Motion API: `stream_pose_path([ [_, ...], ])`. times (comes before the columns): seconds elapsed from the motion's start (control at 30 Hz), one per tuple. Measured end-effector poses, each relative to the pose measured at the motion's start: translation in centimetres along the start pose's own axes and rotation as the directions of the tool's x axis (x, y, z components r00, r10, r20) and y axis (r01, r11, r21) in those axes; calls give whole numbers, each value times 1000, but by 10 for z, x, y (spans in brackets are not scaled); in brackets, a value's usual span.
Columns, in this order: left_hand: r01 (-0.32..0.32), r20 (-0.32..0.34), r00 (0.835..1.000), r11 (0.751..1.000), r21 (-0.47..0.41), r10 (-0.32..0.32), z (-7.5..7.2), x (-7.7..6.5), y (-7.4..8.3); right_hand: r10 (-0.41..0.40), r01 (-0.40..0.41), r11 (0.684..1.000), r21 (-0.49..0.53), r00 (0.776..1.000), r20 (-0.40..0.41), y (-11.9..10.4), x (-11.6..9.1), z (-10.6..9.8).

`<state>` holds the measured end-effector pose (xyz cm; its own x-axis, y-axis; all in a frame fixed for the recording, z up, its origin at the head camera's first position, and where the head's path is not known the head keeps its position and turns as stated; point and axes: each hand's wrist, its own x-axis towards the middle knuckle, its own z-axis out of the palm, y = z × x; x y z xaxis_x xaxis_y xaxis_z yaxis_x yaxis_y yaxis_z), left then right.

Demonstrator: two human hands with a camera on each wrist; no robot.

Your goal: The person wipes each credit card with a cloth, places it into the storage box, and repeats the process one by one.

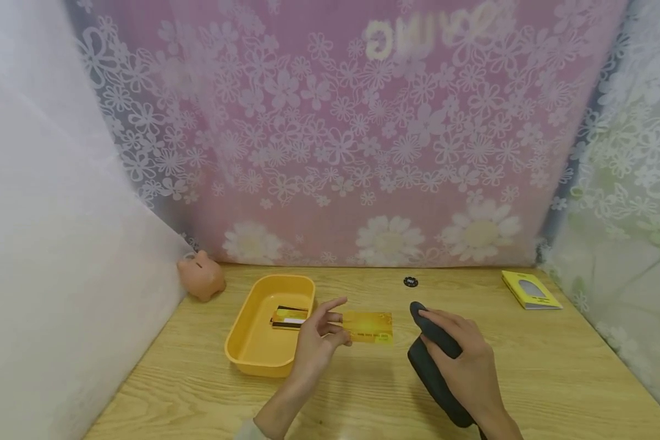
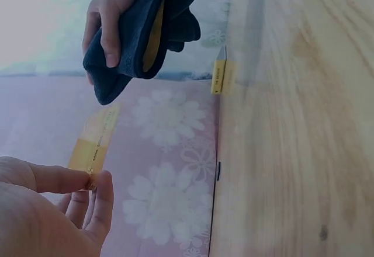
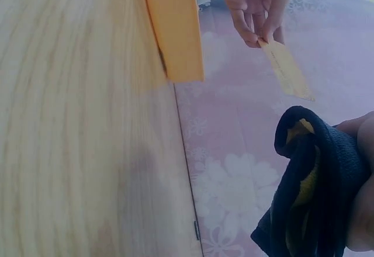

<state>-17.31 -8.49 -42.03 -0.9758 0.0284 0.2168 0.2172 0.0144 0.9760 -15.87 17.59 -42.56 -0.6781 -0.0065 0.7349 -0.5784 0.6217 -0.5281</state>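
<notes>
My left hand (image 1: 315,345) pinches one end of a yellow-gold plastic card (image 1: 373,327) between thumb and fingers, with the index finger raised in the head view. The card is held out flat toward the right, above the table. My right hand (image 1: 470,354) grips a dark cloth pouch (image 1: 433,380), thumb on the near side. In the right wrist view the mouth of the pouch (image 3: 350,157) gapes and yellow shows inside. A short gap separates the card's free end from the pouch. The pouch's far side is hidden by my fingers.
Left of the card stands a yellow plastic tray (image 1: 236,351) with several cards (image 1: 286,316) lying in it. A pink piggy bank (image 1: 200,278) sits at the back left. Behind the hands lies a black poker chip (image 1: 410,282); a yellow box (image 1: 530,291) is at the back right.
</notes>
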Motion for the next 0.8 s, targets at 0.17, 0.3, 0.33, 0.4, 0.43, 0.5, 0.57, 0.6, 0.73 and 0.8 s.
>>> stream_pose_path([
  [0.17,13,-14,1000,1000,-8,-14,2,5,1,-5,5,1000,10,1000,-6,-1,1,-1],
  [0.3,8,-2,1000,998,-63,-8,7,12,3,-14,14,1000,18,1000,-11,-3,2,-1],
  [0.33,7,0,1000,997,-76,-7,8,13,4,-14,14,1000,19,1000,-12,-4,3,-1],
  [0.4,3,-1,1000,995,-101,-3,11,16,6,-21,21,1000,20,1000,-12,-4,4,-1],
  [0.43,0,-5,1000,994,-109,0,12,18,6,-23,23,999,22,1000,-12,-5,5,-1],
  [0.5,-5,-9,1000,993,-120,4,14,19,6,-23,23,999,27,1000,-11,-5,7,-1],
  [0.57,-14,-13,1000,990,-140,12,16,21,6,-26,26,999,34,1000,-11,-6,8,-2],
  [0.6,-19,-15,1000,988,-151,16,17,21,6,-24,25,999,38,1000,-10,-6,9,-2],
  [0.73,-12,-13,1000,983,-183,9,18,21,7,-28,28,999,42,1000,-10,-5,11,-2],
  [0.8,0,1,1000,983,-182,0,19,22,8,-35,36,998,49,999,-10,-5,13,-2],
])
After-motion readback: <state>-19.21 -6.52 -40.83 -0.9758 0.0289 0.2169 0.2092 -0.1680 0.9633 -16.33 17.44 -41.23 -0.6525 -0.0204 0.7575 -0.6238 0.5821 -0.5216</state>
